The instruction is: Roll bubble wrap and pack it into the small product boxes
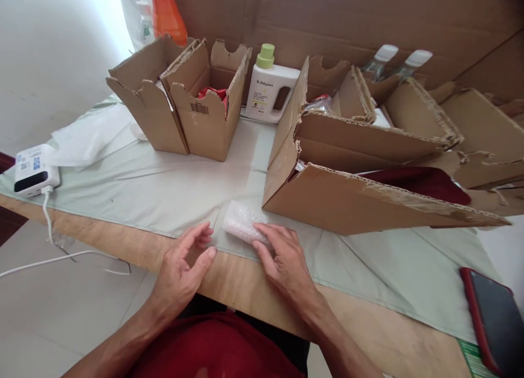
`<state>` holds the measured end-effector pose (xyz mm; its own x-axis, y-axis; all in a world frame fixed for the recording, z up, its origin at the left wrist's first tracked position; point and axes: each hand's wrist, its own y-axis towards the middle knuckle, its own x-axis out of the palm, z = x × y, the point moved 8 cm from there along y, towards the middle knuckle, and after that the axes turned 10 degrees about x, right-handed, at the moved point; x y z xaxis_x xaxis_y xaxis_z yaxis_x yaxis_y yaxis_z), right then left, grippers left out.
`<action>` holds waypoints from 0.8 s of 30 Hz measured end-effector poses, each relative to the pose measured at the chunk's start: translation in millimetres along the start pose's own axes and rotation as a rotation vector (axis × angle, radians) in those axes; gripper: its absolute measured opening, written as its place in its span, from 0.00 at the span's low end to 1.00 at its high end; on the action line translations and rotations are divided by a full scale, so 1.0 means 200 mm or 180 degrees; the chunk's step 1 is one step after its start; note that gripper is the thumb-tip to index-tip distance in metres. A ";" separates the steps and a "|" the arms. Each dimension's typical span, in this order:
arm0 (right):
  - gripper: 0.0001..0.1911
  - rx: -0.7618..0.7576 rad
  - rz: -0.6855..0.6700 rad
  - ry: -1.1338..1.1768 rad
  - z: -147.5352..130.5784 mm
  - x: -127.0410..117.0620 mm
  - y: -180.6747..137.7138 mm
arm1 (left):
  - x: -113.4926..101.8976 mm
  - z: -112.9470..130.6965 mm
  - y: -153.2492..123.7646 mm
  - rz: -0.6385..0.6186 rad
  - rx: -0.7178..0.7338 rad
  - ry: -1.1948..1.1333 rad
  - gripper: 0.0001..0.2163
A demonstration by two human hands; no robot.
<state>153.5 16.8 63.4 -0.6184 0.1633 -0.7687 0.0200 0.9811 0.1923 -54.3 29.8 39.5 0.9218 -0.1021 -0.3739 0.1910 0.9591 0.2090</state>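
Counter (233,274), clock positions read from the centre of the view, 12 at the far side. Wood shows along the near edge; a creased, pale green cloth (180,184) covers most of the top. Upon the cloth: bubble-wrapped bundle (239,225), near 7, just off centre; white device (37,168) with cable, 9; crumpled translucent sheeting (88,135), between 9 and 10; two open cardboard boxes (207,132), side by side, 10 to 11; detergent bottle (266,89), upright, 12; grouped cardboard boxes (347,201), 1 to 3; red-cased phone (497,318), 4.
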 end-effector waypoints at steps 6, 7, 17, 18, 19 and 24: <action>0.10 0.0658 -0.0540 0.1277 0.02 0.05 -0.13 | 0.22 0.03 -0.05 -0.0647 -0.0959 -0.1772 0.22; 0.10 0.0670 -0.0476 0.1285 0.02 0.04 -0.16 | 0.24 0.05 -0.04 -0.0687 -0.1010 -0.1867 0.21; 0.27 0.1347 -0.0960 0.2313 0.16 -0.10 -0.25 | 0.39 0.25 -0.03 -0.1775 -0.0033 -0.0649 0.18; 0.19 0.1365 -0.0969 0.2270 0.17 -0.12 -0.25 | 0.40 0.28 -0.02 -0.1761 0.0125 -0.0484 0.17; 0.12 0.1369 -0.0941 0.2200 0.17 -0.14 -0.25 | 0.40 0.31 0.01 -0.1682 0.0353 -0.0293 0.17; 0.06 0.1298 -0.0663 0.1658 0.25 -0.28 -0.29 | 0.31 0.67 0.22 -0.0536 0.2233 0.0826 0.21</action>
<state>225.5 -43.2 64.9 -0.9359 -0.0037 -0.3522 0.0905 0.9639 -0.2505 56.9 30.3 147.1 0.7690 -0.0836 -0.6338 0.5713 0.5348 0.6226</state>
